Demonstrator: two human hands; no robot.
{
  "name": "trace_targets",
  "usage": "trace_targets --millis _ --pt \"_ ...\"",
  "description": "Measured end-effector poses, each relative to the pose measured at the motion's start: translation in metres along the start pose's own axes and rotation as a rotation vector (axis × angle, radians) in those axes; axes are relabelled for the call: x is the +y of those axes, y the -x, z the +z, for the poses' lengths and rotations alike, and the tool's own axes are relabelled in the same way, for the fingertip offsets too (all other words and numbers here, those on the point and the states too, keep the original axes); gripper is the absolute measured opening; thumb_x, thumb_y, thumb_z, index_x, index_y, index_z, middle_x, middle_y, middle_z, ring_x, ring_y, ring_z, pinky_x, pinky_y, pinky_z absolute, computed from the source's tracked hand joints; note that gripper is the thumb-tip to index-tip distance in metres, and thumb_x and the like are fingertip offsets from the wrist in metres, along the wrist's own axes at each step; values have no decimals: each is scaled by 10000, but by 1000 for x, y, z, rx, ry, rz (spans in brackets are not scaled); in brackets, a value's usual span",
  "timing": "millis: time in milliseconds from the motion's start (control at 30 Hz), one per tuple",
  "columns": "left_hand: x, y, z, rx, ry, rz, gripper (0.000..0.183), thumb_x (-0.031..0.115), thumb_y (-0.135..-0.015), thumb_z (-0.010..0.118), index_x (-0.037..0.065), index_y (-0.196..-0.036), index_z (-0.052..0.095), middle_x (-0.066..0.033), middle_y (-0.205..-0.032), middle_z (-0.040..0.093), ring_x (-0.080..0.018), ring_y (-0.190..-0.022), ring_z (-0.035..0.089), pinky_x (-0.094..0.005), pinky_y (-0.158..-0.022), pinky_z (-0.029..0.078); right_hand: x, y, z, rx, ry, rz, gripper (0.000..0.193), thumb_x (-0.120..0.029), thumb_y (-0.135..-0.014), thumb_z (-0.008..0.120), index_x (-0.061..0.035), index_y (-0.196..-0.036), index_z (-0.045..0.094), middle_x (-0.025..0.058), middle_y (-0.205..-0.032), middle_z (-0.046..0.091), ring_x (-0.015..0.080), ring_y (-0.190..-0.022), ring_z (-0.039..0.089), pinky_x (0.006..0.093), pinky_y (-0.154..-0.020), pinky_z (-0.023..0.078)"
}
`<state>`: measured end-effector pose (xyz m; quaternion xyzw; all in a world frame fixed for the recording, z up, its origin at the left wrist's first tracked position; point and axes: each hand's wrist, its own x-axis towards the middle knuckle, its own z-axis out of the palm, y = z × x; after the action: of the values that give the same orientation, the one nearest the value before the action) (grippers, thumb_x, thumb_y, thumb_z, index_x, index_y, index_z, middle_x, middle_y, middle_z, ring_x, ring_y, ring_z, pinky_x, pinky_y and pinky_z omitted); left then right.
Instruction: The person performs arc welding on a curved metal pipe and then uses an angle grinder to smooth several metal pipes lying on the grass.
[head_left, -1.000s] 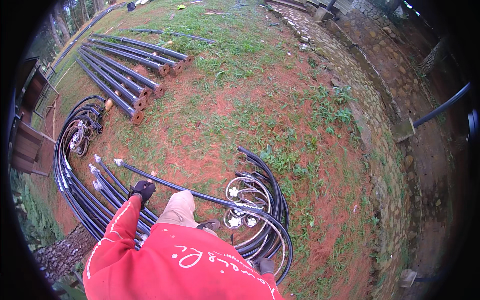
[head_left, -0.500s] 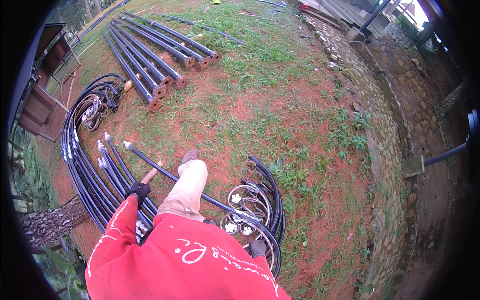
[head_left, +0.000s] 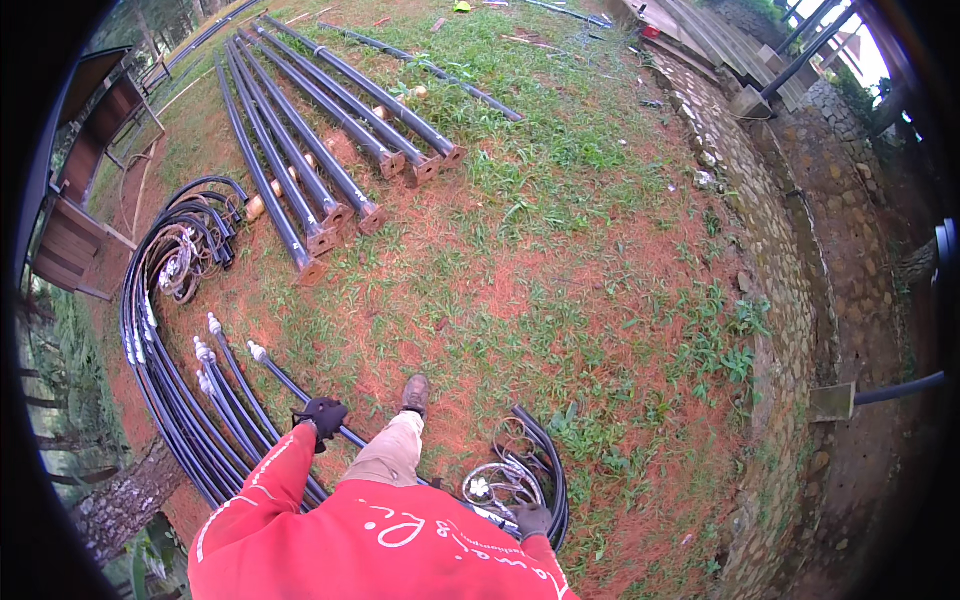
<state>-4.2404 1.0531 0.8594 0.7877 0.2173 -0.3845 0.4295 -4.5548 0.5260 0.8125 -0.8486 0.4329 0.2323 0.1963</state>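
Note:
A long black metal pole [head_left: 290, 383], with a whitish finial at its far left end, runs slantwise in front of me and passes behind my red sleeves. Its right end bends into a hook, beside scrollwork [head_left: 497, 478] with a white flower ornament. Around the pole, toward the finial, my left hand [head_left: 322, 416] is closed in a dark glove. My right hand [head_left: 533, 520], in a grey glove, is closed at the curved end by the scrollwork; its fingers are partly hidden. Several similar black poles with finials [head_left: 235, 420] lie beside my left arm.
Straight black posts with rusty square base plates [head_left: 372, 218] lie on the grass ahead. More curved poles with scrollwork [head_left: 180, 265] lie at the left, near a tree trunk [head_left: 130, 505]. A stone-lined edge [head_left: 745, 215] and ditch run along the right.
My left hand has moved right, from beside the lying poles onto the slanting pole. My foot has shifted right and slightly nearer. The view has moved, and the pole's curved end sits lower.

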Motion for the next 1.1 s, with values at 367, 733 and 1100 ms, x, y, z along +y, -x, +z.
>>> trace_targets --millis 367,733,1100 --pt "207 -138 -58 96 353 81 232 297 -929 708 73 -869 715 -42 -712 668 -163 -591 638 -330 -516 509 -441 -79 -315 336 -1332 -575 302 31 -920 738 -48 -1190 628 -4 -935 669 77 -743 595 257 -656 507" --pt "258 -249 46 -98 93 -267 169 262 -982 647 110 -916 683 -47 -765 660 -214 -636 665 -394 -530 530 -515 -114 -559 398 -1755 -1491 569 2 -882 754 -149 -1361 486 -4 -847 604 78 -665 539 272 -588 474" --pt "449 -294 144 27 89 29 176 204 -966 592 106 -824 630 -42 -690 597 -192 -564 589 -411 -498 482 -589 -316 -756 -967 -1550 -2039 522 -444 -976 512 -60 -1281 693 164 -957 744 259 -565 595 435 -484 429"
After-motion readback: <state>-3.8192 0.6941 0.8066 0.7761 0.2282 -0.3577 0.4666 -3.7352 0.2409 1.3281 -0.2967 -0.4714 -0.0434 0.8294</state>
